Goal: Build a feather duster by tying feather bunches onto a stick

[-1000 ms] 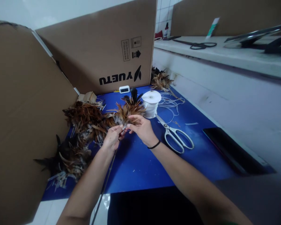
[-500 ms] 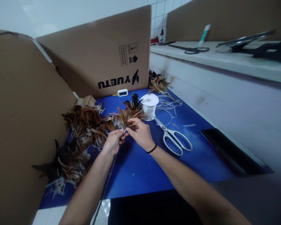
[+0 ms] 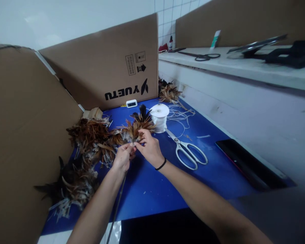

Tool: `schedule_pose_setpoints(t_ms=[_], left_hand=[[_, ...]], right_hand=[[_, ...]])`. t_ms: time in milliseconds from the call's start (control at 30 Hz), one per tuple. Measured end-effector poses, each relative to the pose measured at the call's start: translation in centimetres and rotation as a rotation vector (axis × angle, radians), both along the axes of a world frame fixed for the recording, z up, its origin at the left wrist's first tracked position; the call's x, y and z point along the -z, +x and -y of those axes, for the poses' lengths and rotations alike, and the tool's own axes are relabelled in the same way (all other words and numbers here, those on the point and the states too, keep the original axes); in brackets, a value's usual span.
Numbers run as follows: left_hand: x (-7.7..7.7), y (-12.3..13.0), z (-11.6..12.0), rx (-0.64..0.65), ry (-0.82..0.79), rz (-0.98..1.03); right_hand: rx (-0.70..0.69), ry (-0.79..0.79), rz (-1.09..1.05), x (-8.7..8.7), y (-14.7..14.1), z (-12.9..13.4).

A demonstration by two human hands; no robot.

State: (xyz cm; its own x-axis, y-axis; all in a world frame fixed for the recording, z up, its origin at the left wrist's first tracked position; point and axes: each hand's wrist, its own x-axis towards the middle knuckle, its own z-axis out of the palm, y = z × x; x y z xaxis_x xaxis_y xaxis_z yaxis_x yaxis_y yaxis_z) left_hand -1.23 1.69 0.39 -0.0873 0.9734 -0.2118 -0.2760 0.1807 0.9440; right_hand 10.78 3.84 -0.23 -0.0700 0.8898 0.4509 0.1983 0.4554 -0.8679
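Note:
My left hand (image 3: 123,157) is closed around the thin stick (image 3: 119,195) of a feather duster, just below its feathers. The stick runs back towards me under my left forearm. Brown and black feathers (image 3: 139,123) fan out from its far end, beyond my fingers. My right hand (image 3: 149,147), with a black band at the wrist, pinches at the base of these feathers, its fingertips against those of the left. What exactly lies between the fingertips is too small to make out. To the right stand a white spool (image 3: 159,118) of ribbon or cord and open scissors (image 3: 188,150).
Piles of loose feathers (image 3: 88,135) lie to the left, beside a cardboard wall (image 3: 22,135). More feathers (image 3: 169,92) and tangled white cord (image 3: 180,115) lie at the back. A small white digital display (image 3: 131,103) and a dark phone-like slab (image 3: 249,164) rest on the blue table (image 3: 155,189).
The whole view has shifted slightly, so things sit a little lower and further left. My right fingertips have drawn in closer to the left ones at the feather base.

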Motion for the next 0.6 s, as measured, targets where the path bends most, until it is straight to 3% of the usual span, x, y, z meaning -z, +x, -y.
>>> schedule_pose_setpoints(t_ms=[233, 600], left_hand=[[0.0, -0.2, 0.0, 0.013, 0.001, 0.026], [0.1, -0.2, 0.1, 0.013, -0.036, 0.104]], right_hand=[[-0.02, -0.012, -0.073, -0.1, 0.0, 0.4], [0.151, 0.086, -0.187, -1.6, 2.3, 0.3]])
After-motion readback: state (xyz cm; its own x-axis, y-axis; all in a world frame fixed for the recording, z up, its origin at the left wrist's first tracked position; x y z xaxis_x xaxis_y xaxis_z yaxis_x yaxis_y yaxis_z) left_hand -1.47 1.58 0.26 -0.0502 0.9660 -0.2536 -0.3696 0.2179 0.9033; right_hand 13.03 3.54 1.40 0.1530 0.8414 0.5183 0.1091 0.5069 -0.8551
